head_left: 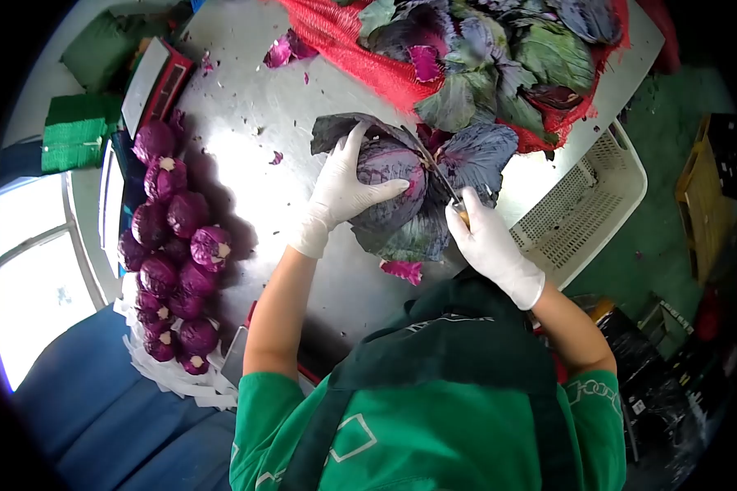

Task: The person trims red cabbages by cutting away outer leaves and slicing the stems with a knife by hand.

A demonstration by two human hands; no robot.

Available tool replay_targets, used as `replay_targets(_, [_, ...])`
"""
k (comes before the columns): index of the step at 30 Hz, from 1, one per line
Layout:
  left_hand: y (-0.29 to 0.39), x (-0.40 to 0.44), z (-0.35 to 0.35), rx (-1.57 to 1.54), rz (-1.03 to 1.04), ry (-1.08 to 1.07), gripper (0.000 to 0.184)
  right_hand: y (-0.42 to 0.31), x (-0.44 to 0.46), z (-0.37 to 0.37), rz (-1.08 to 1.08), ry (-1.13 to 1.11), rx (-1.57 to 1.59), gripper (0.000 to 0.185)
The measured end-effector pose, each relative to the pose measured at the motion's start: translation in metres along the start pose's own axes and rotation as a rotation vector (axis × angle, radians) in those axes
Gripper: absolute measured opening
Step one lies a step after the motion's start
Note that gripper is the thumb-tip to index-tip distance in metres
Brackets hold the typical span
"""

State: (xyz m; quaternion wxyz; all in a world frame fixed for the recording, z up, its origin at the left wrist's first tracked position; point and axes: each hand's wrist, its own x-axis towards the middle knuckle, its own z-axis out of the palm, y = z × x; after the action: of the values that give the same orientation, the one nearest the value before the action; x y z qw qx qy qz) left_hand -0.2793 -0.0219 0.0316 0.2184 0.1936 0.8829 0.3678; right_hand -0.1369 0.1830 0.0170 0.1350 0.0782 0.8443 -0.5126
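A purple cabbage (385, 176) with dark, spread outer leaves lies on the metal table. My left hand (344, 188), in a white glove, rests on the cabbage's left side with thumb and fingers spread apart. In my gloved right hand (483, 237) is a knife (440, 173), its handle mostly hidden by the fingers. The blade reaches up and left along the cabbage's right side, between the head and a large outer leaf (477, 155). A loose pink leaf piece (402, 271) lies just below the cabbage.
Peeled purple cabbages (188, 214) are piled along the table's left edge, beside a red-and-white device (157, 86). At the top right, leafy cabbages (553, 57) lie on red mesh (360, 69). A white perforated crate (585, 209) stands beyond the table's right edge. Leaf scraps (287, 49) dot the metal table (246, 106).
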Motion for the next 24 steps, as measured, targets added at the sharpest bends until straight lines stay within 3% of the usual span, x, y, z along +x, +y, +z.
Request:
replay_targets(7, [-0.009,0.005,-0.003,-0.036,0.054,0.024,0.103,0.003,-0.001,0.006,-0.022,-0.012,-0.262,0.026])
replay_targets(9, [-0.007,0.005,-0.005,-0.004,0.061,0.014,0.104,0.0,0.004,0.007,0.087,-0.091,-0.212,0.027])
replay_targets(17, [-0.003,0.001,0.006,0.188,0.082,0.057,0.109,-0.012,0.021,-0.005,0.195,-0.195,-0.342,0.027])
replay_targets(21, [-0.01,-0.001,0.01,0.101,0.028,0.083,0.109,-0.007,0.045,-0.012,0.16,-0.347,-0.357,0.026])
replay_targets(24, [-0.009,0.007,0.009,0.104,0.026,0.134,0.107,0.003,0.064,-0.011,0.126,-0.3,-0.41,0.025])
